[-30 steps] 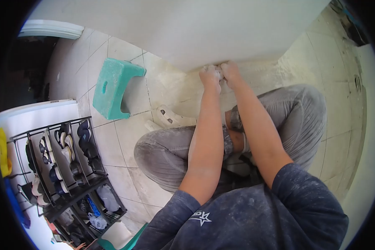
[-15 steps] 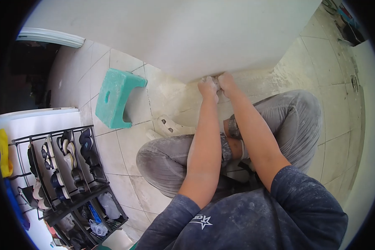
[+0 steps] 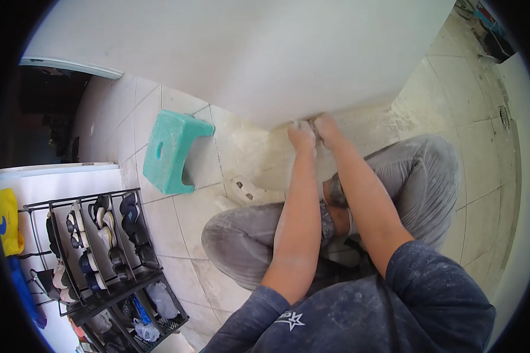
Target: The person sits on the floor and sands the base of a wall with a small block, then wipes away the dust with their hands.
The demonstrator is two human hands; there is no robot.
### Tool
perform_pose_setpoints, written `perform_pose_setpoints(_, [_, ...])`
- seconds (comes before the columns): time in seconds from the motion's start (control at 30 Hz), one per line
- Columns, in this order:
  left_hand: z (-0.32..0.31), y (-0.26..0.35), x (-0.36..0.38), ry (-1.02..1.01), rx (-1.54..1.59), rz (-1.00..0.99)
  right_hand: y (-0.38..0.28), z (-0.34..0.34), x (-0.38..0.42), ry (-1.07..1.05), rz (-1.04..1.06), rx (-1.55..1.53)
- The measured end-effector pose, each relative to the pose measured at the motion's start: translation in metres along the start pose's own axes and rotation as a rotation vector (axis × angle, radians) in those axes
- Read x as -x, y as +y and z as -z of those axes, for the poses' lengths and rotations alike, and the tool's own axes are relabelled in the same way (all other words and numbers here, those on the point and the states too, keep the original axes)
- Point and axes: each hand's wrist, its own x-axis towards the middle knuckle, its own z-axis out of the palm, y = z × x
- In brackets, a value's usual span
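Both arms reach forward to the foot of a pale wall (image 3: pixel 241 53). My left hand (image 3: pixel 302 135) is closed, its fingers curled near the wall's bottom edge. Close beside it on the right, my right hand (image 3: pixel 326 129) is closed too. Both hands look dusty. A small greyish thing seems to lie between them, too small and hidden to name. Pale powder covers the floor (image 3: pixel 415 117) along the wall.
A green plastic stool (image 3: pixel 174 154) stands on the tiles to the left. Further left is a black shoe rack (image 3: pixel 100 299) with several shoes. A light clog (image 3: pixel 241 189) is by my bent legs. A doorway (image 3: pixel 35 117) opens at the upper left.
The view has shifted, so the stool, rack and legs appear slightly lower and further right. Both hands remain low at the wall, a little further apart.
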Motion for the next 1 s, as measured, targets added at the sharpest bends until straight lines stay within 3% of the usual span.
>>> perform_pose_setpoints(0.13, [0.010, -0.002, 0.002, -0.087, 0.066, 0.033, 0.002, -0.003, 0.009, 0.033, -0.011, 0.027])
perform_pose_setpoints(0.23, [0.004, 0.018, 0.017, -0.014, 0.166, 0.054, -0.009, -0.004, 0.019, 0.015, 0.001, -0.143])
perform_pose_setpoints(0.33, [0.006, 0.006, 0.012, -0.020, 0.031, -0.032, -0.014, 0.001, 0.024, 0.001, -0.073, -0.006])
perform_pose_setpoints(0.43, [0.011, 0.006, 0.009, -0.124, 0.071, 0.061, 0.006, -0.002, 0.002, 0.037, -0.006, 0.038])
perform_pose_setpoints(0.53, [0.011, 0.013, 0.011, -0.133, 0.124, 0.033, -0.007, 0.002, 0.019, -0.084, 0.032, -0.108])
perform_pose_setpoints(0.63, [0.012, 0.016, 0.011, -0.150, 0.099, 0.068, 0.002, -0.002, 0.007, 0.073, 0.085, -0.010])
perform_pose_setpoints(0.73, [0.015, 0.016, 0.013, -0.173, 0.081, 0.108, 0.008, -0.002, -0.001, -0.021, -0.056, -0.077])
perform_pose_setpoints(0.83, [0.019, 0.017, 0.014, -0.231, 0.145, 0.081, 0.004, -0.001, 0.009, -0.002, 0.028, -0.038])
perform_pose_setpoints(0.93, [0.013, 0.023, 0.017, -0.155, 0.164, 0.095, 0.008, -0.007, 0.003, 0.060, 0.136, -0.130])
perform_pose_setpoints(1.0, [0.016, 0.011, 0.014, -0.167, 0.132, 0.064, 0.016, -0.002, -0.001, 0.008, 0.026, -0.088])
